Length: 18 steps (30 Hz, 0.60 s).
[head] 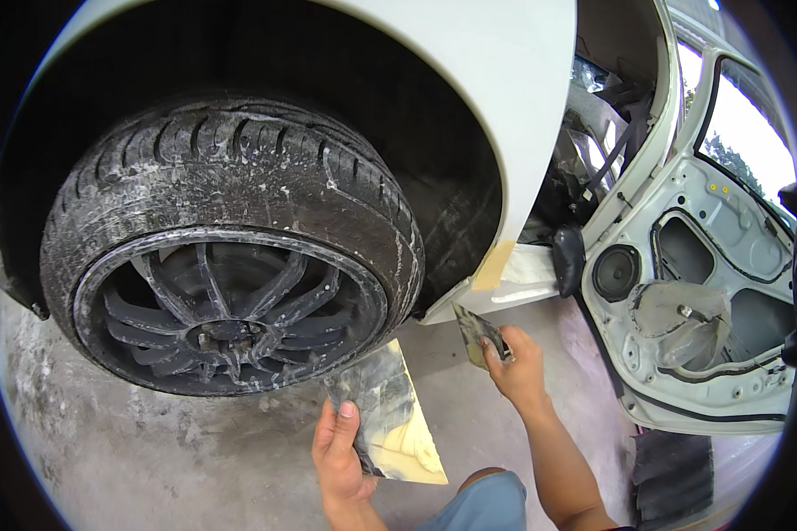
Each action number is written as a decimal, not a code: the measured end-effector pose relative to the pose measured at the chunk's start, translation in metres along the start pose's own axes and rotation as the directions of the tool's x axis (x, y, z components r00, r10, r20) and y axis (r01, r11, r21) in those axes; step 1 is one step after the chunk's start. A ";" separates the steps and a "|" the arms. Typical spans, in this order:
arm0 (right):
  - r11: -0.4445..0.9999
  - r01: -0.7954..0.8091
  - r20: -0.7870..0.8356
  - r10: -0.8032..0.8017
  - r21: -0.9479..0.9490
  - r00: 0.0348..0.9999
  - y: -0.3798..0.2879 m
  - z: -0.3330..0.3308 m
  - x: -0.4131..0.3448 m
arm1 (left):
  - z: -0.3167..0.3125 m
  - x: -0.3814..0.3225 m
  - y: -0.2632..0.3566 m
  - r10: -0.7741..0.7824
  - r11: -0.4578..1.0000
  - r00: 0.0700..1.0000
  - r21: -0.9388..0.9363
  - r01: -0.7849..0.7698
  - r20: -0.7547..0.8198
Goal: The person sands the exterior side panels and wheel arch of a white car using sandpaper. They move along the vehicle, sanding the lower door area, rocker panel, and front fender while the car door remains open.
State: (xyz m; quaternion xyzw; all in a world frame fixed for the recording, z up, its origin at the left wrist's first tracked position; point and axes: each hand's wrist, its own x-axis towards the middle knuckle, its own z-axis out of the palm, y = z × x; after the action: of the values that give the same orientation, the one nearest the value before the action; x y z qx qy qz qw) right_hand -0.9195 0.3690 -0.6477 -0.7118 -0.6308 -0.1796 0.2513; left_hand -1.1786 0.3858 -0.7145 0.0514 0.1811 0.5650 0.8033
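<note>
My left hand grips the left edge of a flat mixing board, its thumb on top. Pale yellow body filler lies on the board's lower right part, and dark smears cover the rest. In my right hand is a stained, flat filler spreader, its upper tip close below the white car's sill. A patch of yellowish filler covers the body's lower corner behind the wheel arch, above the spreader. The spreader and the patch look apart.
A dusty tyre on a dark multi-spoke wheel fills the left, under the white fender. At right stands an opened car door without its trim, showing a speaker. A dark ridged mat lies below it.
</note>
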 end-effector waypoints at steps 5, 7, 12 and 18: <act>0.977 -0.043 0.145 0.074 -0.207 0.987 -0.024 -0.007 0.015 | -0.012 0.018 0.007 -0.046 0.998 0.999 -0.051 0.045 -0.014; 0.956 -0.033 0.164 0.084 -0.292 0.983 -0.035 -0.010 0.025 | -0.014 0.021 0.007 -0.064 0.995 0.998 -0.081 0.065 0.012; 0.873 0.062 0.236 0.062 -0.484 0.970 -0.059 -0.024 0.053 | -0.017 0.022 0.015 -0.094 0.989 0.995 -0.111 0.097 0.038; 0.717 0.321 0.421 -0.041 -0.620 0.906 -0.082 -0.029 0.080 | -0.024 0.026 0.035 -0.094 0.984 0.996 -0.152 0.091 -0.013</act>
State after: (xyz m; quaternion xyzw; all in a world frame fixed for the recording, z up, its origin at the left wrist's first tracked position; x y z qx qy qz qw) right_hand -0.9880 0.4229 -0.5675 -0.7078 -0.6259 -0.2800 -0.1698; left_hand -1.2104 0.4198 -0.7329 -0.0239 0.1481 0.5398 0.8283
